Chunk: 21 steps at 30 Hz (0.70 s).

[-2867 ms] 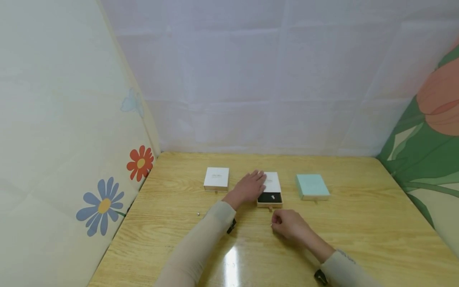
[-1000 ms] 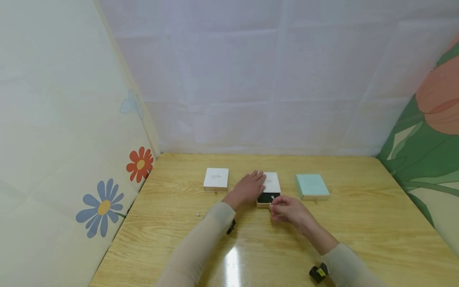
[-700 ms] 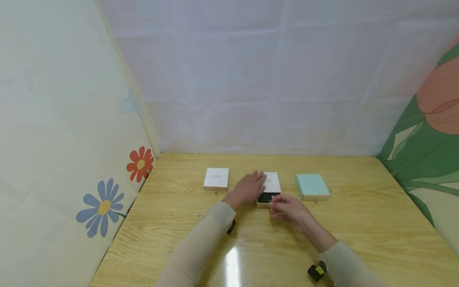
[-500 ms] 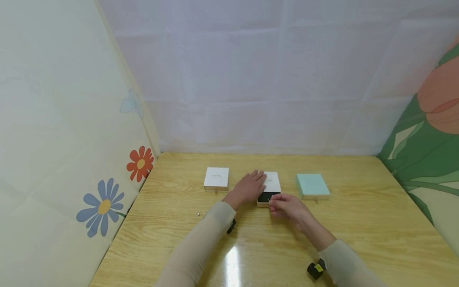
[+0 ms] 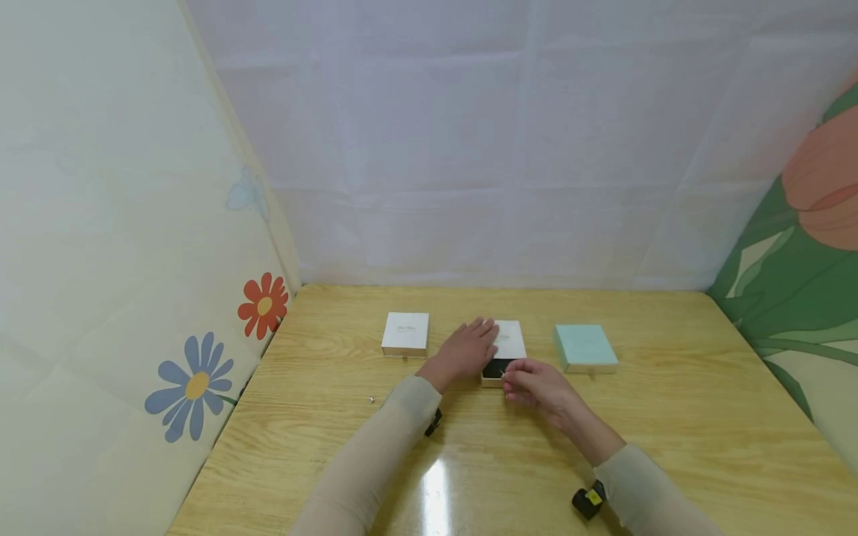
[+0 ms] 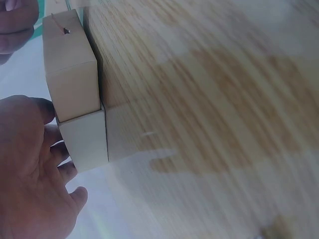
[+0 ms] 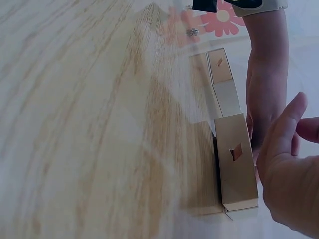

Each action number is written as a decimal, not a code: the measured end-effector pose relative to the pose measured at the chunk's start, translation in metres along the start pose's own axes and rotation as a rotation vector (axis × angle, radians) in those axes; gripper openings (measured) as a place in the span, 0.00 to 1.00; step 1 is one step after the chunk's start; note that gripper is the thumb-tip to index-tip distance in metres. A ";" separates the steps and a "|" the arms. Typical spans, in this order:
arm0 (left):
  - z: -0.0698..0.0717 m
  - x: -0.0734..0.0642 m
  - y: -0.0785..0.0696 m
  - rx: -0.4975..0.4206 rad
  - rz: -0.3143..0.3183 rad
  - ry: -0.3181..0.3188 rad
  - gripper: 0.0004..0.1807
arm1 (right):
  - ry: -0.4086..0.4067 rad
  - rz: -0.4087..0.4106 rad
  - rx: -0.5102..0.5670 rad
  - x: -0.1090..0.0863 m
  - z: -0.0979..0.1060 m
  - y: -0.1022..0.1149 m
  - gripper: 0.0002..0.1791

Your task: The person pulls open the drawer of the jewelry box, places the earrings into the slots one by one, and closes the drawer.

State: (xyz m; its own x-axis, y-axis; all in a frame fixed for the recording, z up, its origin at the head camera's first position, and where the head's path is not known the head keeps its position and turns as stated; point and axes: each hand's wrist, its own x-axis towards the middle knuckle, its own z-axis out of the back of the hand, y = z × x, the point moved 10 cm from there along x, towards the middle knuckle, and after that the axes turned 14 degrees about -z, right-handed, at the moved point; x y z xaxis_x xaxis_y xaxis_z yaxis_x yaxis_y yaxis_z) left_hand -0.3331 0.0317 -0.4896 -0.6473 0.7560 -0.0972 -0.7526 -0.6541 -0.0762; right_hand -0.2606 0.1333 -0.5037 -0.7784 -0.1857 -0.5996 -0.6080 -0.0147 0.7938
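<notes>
My left hand (image 5: 465, 348) lies over the white lid of the middle jewelry box (image 5: 511, 336), its fingers stretched out across the top. The box's drawer (image 5: 492, 382) is pulled partway toward me and shows a black lining. Over the drawer's right side my right hand (image 5: 541, 387) pinches a small silver piece of jewelry (image 5: 503, 374) between thumb and fingertips; its exact kind is too small to make out. In the left wrist view, the drawer (image 6: 75, 89) juts from the white sleeve (image 6: 85, 142), with the left hand (image 6: 30, 169) alongside.
A closed white box (image 5: 406, 333) stands to the left and a mint-green box (image 5: 585, 348) to the right. Another small silver piece (image 5: 372, 400) lies on the wooden table (image 5: 322, 439) left of the left forearm. A white cloth backdrop (image 5: 429, 149) rises behind the table.
From the table in front of the box, my right hand has moved up and forward to the drawer, now covering the silver piece seen inside earlier. The left hand stays on the lid.
</notes>
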 end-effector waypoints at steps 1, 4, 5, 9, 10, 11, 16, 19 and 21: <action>0.000 0.000 0.000 -0.001 0.001 -0.001 0.31 | 0.004 -0.001 0.004 0.000 0.000 0.000 0.08; -0.001 0.000 0.000 -0.001 0.002 0.002 0.31 | 0.007 -0.003 0.022 0.001 0.001 -0.001 0.11; -0.001 0.000 0.000 0.000 0.003 0.004 0.31 | 0.007 -0.003 0.028 0.001 0.002 -0.001 0.12; -0.002 0.001 0.000 0.001 0.001 0.004 0.31 | 0.021 0.014 0.030 0.002 0.001 0.000 0.17; -0.002 0.001 0.000 0.000 0.000 0.004 0.31 | 0.022 0.019 0.027 0.002 0.001 0.000 0.18; -0.002 0.001 0.000 -0.001 -0.001 0.004 0.31 | 0.019 0.024 0.025 0.002 0.001 0.001 0.19; -0.003 0.002 0.001 0.002 0.001 0.002 0.31 | -0.012 0.032 0.006 0.002 0.002 0.003 0.20; -0.003 0.002 0.001 0.005 0.003 -0.002 0.30 | -0.027 0.039 -0.014 0.003 0.001 0.005 0.20; -0.003 0.002 0.002 0.007 0.003 -0.005 0.30 | -0.042 0.046 -0.036 0.005 0.002 0.006 0.19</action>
State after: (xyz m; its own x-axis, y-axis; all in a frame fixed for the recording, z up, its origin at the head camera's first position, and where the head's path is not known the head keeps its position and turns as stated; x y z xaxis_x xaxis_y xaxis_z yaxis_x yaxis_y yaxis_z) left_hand -0.3353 0.0322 -0.4931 -0.6500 0.7543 -0.0928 -0.7515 -0.6561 -0.0694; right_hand -0.2685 0.1339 -0.5016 -0.8116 -0.1456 -0.5658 -0.5663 -0.0423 0.8231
